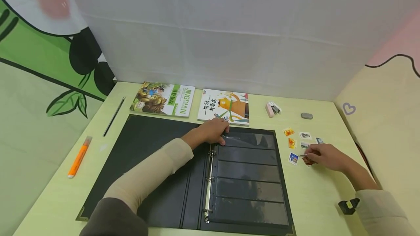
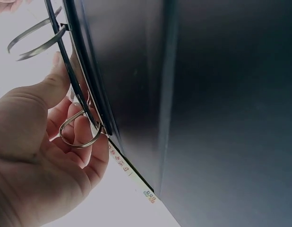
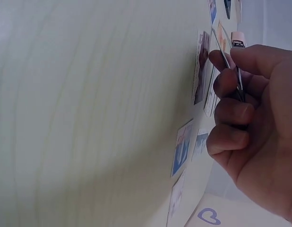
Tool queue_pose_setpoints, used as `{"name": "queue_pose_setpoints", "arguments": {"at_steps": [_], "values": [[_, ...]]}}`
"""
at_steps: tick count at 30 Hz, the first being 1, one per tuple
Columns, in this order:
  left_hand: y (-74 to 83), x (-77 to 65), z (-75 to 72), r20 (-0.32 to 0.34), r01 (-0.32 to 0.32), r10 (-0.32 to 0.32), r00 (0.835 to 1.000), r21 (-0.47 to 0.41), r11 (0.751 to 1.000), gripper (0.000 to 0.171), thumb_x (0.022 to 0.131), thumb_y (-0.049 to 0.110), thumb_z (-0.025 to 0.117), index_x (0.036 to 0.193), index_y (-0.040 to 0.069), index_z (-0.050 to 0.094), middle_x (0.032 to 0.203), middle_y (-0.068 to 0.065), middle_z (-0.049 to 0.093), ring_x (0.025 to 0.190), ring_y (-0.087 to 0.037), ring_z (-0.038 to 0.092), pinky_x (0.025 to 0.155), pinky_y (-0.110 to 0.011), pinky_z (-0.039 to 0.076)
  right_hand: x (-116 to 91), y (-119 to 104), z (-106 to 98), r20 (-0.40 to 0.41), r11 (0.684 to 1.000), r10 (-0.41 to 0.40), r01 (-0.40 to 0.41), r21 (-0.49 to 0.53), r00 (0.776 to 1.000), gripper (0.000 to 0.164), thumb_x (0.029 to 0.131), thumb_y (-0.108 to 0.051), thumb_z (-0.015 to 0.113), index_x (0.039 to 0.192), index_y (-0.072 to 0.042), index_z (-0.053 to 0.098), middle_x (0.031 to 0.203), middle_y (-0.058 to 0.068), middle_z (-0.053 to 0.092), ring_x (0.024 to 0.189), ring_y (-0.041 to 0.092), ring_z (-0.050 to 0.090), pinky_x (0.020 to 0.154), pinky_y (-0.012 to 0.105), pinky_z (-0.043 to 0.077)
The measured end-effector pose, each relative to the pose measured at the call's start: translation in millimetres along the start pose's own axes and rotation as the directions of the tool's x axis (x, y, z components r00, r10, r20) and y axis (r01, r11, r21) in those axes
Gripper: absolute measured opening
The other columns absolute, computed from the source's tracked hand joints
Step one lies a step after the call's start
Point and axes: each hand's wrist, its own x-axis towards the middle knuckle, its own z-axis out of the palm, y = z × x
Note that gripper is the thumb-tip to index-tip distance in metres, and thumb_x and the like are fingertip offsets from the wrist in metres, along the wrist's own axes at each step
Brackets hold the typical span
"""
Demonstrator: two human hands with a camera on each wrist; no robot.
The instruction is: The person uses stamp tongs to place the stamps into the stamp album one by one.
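A black ring binder (image 1: 157, 159) lies spread wide on the table, a clear pocket page (image 1: 247, 185) on its right side. My left hand (image 1: 214, 130) is at the page's top inner corner. In the left wrist view, thumb and fingers (image 2: 54, 85) pinch the page edge beside a metal ring (image 2: 80, 144). My right hand (image 1: 325, 157) holds tweezers (image 3: 239, 78) low over several small stamps right of the binder. The tweezer tips are close to a blue stamp (image 1: 293, 158) and a brown stamp (image 1: 307, 161); whether they grip one I cannot tell.
Two picture books (image 1: 164, 99) lie behind the binder. A pencil (image 1: 114, 116) and an orange marker (image 1: 78, 158) are at left. A pink stapler-like item (image 1: 270, 110) and grey eraser (image 1: 306, 115) sit at back right. A black tape measure (image 1: 347, 206) is near the right forearm.
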Motion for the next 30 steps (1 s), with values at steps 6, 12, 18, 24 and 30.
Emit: {"name": "queue_pose_setpoints", "arguments": {"at_steps": [6,12,18,24,30], "values": [[0.3,-1.6,0.9,-0.005,-0.004,0.004,1.0,-0.007,1.0,0.043,0.08,0.043,0.075,0.108,0.02,0.053,0.11,0.0,0.055,0.098,-0.016,0.051,0.083,-0.034,0.044,3.3,-0.8,3.7,0.036,0.998,-0.043,0.041,0.054,0.998,0.016,0.098,-0.025,0.054,0.094,-0.014,0.066,0.082,-0.006,0.067,0.071,0.002,0.057,0.063,0.021,0.046],[-0.4,-1.5,0.6,-0.017,-0.004,0.004,1.0,-0.005,1.0,0.043,0.079,0.043,0.075,0.108,0.02,0.053,0.11,0.0,0.055,0.101,-0.017,0.052,0.084,-0.035,0.045,6.6,-5.9,3.4,0.032,0.995,-0.09,0.089,0.049,0.995,0.014,0.097,-0.023,0.055,0.091,-0.014,0.064,0.077,-0.006,0.065,0.068,0.003,0.055,0.061,0.021,0.046],[-1.4,-0.2,0.5,-0.009,0.002,-0.002,1.0,-0.011,1.0,0.043,0.08,0.043,0.075,0.11,0.02,0.054,0.113,-0.001,0.055,0.106,-0.019,0.053,0.087,-0.036,0.045,8.1,-10.9,-2.2,0.028,0.996,-0.064,0.062,0.068,0.998,0.013,0.097,-0.021,0.056,0.093,-0.013,0.065,0.079,-0.005,0.069,0.068,0.007,0.061,0.06,0.023,0.048],[-2.3,1.2,2.7,-0.014,0.006,-0.006,1.0,0.003,1.0,0.043,0.08,0.043,0.075,0.11,0.021,0.054,0.113,-0.001,0.055,0.107,-0.019,0.053,0.087,-0.037,0.045,13.3,-9.2,-2.4,0.079,0.995,-0.088,0.084,0.053,0.993,0.012,0.096,-0.022,0.057,0.094,-0.015,0.067,0.075,-0.005,0.064,0.066,0.004,0.056,0.059,0.022,0.046],[-0.2,0.1,2.2,-0.01,0.008,-0.008,1.0,0.0,1.0,0.044,0.079,0.043,0.075,0.111,0.021,0.054,0.114,-0.001,0.055,0.107,-0.019,0.053,0.086,-0.037,0.046,16.6,-14.6,-3.7,0.113,0.993,-0.118,0.114,0.044,0.987,0.011,0.095,-0.02,0.059,0.094,-0.015,0.068,0.071,-0.004,0.062,0.062,0.003,0.052,0.057,0.022,0.043]]}}
